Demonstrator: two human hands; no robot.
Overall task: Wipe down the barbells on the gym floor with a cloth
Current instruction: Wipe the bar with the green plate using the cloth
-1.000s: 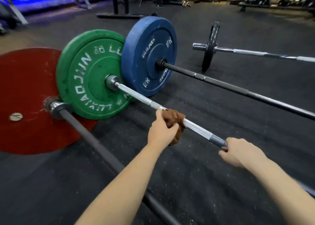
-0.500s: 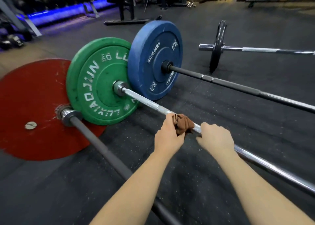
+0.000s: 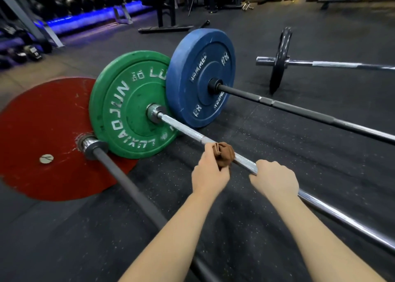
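Note:
Several barbells lie side by side on the black rubber floor. The silver barbell (image 3: 183, 130) carries a green plate (image 3: 128, 102). My left hand (image 3: 208, 175) grips a brown cloth (image 3: 225, 153) wrapped around this silver shaft. Just to the right of the cloth, my right hand (image 3: 274, 180) is curled round the same shaft. A dark barbell (image 3: 128, 187) with a red plate (image 3: 38, 136) runs under my left forearm. Behind them are a black barbell (image 3: 299, 113) with a blue plate (image 3: 201, 76), and a further bar (image 3: 333, 64) with a thin black plate (image 3: 280, 59).
A dumbbell rack (image 3: 70, 2) with a blue light strip runs along the back left. A black machine base (image 3: 164, 28) stands behind the blue plate. Benches and other gym gear line the far right wall.
My right hand has slid up the silver shaft from far right to just beside the cloth. My left hand with the cloth has stayed on the same stretch of the bar.

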